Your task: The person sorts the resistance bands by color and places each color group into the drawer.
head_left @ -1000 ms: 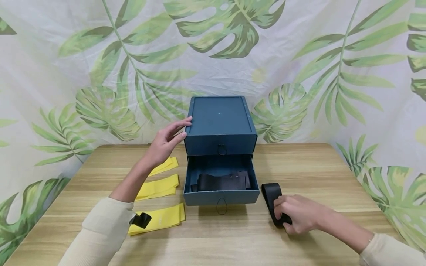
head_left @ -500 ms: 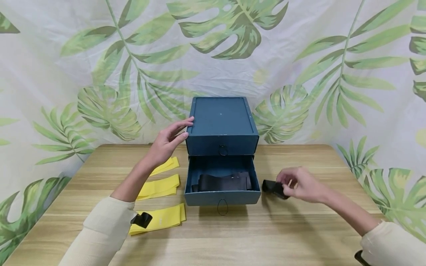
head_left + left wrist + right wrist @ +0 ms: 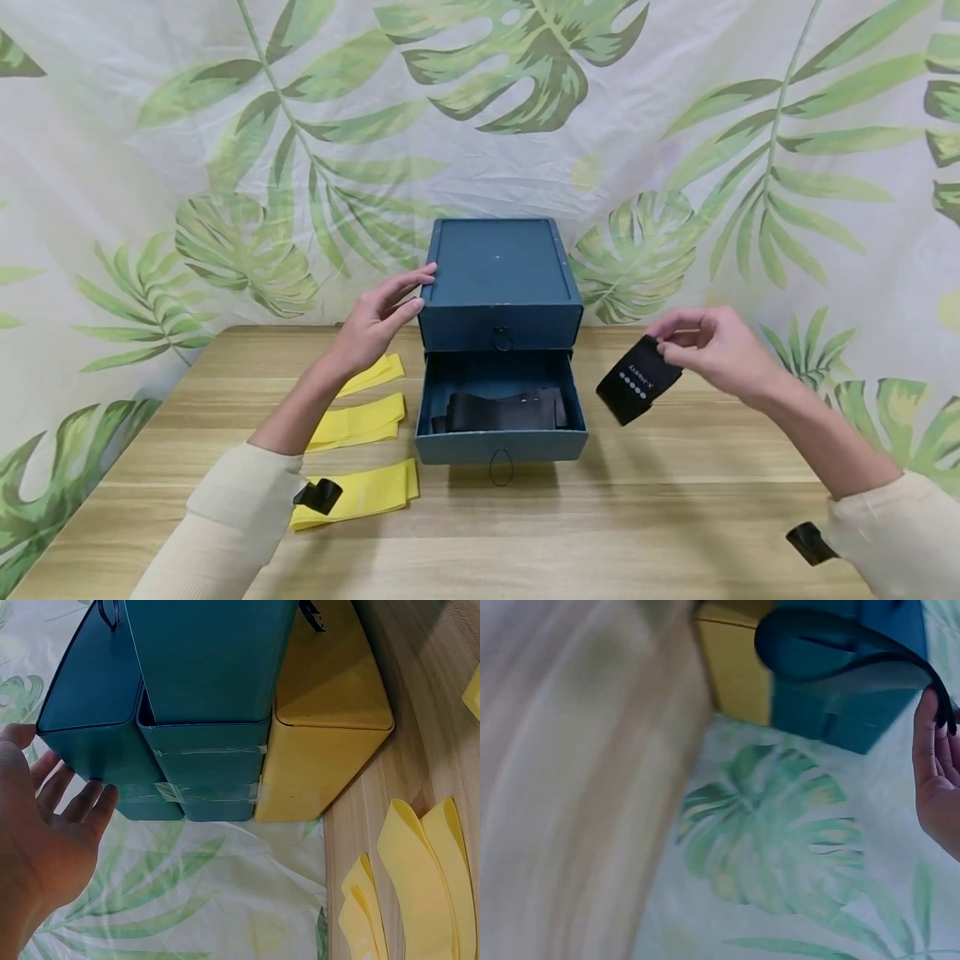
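Two hands are at work over a wood-grain table (image 3: 525, 542), with an open blue drawer (image 3: 501, 447) as the centre of the dial and twelve o'clock toward the leaf-patterned cloth (image 3: 495, 167) behind. At three o'clock from that drawer, raised off the table, is a black band (image 3: 633, 385), folded into a loop and tilted, with "X-Heavy" and a row of pale dots on its face. The right hand (image 3: 716, 354), between two and three o'clock, pinches one end of it between thumb and fingers; in the right wrist view the rest of the loop bulges away from the fingertips.

The left hand (image 3: 375, 321), at ten o'clock, has its fingers spread and the thumb apart, with fingertips against the left edge of the upper blue box (image 3: 498, 267), which stands at twelve o'clock above the drawer. It grips nothing. In the left wrist view, a yellow box (image 3: 330, 769) forms the lowest tier, next to the table.

Inside the drawer lie folded black pieces (image 3: 498, 412); their exact count cannot be told. Three yellow bands (image 3: 358, 421) lie folded on the table, apart from one another, between eight and ten o'clock; the farthest is partly hidden by the left arm.
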### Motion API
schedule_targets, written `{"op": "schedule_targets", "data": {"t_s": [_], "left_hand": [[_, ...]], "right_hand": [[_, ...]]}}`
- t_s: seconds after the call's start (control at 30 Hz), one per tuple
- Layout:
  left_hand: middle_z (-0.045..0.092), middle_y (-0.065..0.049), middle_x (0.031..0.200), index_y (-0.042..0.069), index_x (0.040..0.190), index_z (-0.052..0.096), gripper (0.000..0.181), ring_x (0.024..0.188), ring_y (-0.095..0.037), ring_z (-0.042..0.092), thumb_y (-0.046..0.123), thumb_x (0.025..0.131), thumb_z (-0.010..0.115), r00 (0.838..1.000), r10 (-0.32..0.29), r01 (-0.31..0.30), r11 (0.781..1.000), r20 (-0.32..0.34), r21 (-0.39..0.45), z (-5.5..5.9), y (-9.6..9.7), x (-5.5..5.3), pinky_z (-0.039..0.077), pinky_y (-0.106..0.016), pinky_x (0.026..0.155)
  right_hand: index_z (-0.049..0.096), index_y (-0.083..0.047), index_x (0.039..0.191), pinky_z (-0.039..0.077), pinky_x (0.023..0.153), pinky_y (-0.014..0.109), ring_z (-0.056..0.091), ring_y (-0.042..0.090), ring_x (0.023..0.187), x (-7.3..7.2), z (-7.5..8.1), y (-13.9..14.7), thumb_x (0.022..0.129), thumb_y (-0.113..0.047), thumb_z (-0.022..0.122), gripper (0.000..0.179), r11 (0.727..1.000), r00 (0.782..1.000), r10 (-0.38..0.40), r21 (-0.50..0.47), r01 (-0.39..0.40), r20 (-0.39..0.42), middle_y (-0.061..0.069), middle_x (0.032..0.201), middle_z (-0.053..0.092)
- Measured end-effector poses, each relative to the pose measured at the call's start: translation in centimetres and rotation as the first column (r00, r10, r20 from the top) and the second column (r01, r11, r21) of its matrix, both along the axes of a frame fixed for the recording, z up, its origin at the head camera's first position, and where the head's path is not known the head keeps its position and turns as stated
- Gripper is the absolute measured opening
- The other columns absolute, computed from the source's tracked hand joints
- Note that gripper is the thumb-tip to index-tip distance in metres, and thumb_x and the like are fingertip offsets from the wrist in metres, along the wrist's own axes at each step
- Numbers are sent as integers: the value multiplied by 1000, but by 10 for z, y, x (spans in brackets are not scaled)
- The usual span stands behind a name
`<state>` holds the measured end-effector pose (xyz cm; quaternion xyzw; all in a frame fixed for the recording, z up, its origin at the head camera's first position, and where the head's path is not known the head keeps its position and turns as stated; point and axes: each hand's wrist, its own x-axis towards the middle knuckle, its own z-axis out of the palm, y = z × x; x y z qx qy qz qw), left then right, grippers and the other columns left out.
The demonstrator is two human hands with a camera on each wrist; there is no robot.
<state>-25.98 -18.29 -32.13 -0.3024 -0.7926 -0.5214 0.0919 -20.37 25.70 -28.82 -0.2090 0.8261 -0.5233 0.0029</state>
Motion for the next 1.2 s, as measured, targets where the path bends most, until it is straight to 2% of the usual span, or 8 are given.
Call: {"op": "schedule_targets", "data": {"t_s": [0.2,0.33,0.47,0.7,0.83,0.93,1.13,1.2], "left_hand": [[41,-12,163,-3,145,52,37,153,-28,34,8,110,48,1000,-3,3,1000,-1,-1,0,0,0,32,-54,120],[42,-12,163,-3,144,53,36,153,-27,34,8,110,48,1000,-1,1,1000,1,1,1,0,0,33,-54,120],[42,-11,163,-2,144,53,36,153,-26,34,8,110,48,1000,-3,3,1000,4,0,1,1,0,33,-53,120],[41,-14,163,-4,144,53,36,153,-28,34,6,110,47,1000,-9,9,1000,-7,10,0,0,-1,32,-56,120],[42,-13,163,-3,144,53,36,153,-28,35,6,110,48,1000,-9,9,1000,-12,15,0,0,-1,32,-57,120],[43,-12,162,-3,144,53,36,152,-27,35,6,110,48,1000,-5,6,1000,-14,12,0,1,0,32,-55,120],[43,-13,162,-3,144,53,36,152,-28,35,7,110,48,1000,-3,4,1000,-16,10,-1,1,0,32,-54,120],[42,-14,162,-4,144,53,36,152,-28,35,6,110,48,1000,-6,6,1000,-14,13,-1,0,0,32,-54,120]], "right_hand": [[79,-18,103,58,65,22,72,9,77,-4,24,-1,95,11,60,36,981,999,28,-191,-23,26,-3,102,74],[79,-11,103,51,60,18,64,9,73,-6,33,-6,95,15,57,35,945,996,78,-323,-58,49,1,102,76],[77,-5,104,52,63,19,61,12,75,-5,39,-15,95,17,55,32,906,988,136,-414,-93,76,5,102,76],[78,-11,112,49,61,18,54,12,71,-5,50,-35,98,10,58,33,906,986,121,-419,-63,115,6,106,70],[78,-10,111,60,73,23,65,18,87,-6,53,-49,100,9,56,31,882,971,197,-458,-115,137,10,113,69],[78,-9,109,62,77,27,68,20,92,-8,53,-61,100,10,55,31,866,954,263,-472,-168,143,11,113,68],[77,-15,107,61,81,30,68,23,94,-11,48,-88,99,10,57,33,881,935,309,-423,-213,173,16,121,62],[75,-10,110,61,79,31,67,25,95,-11,46,-99,98,9,58,28,892,933,308,-397,-215,188,18,122,63]]}}
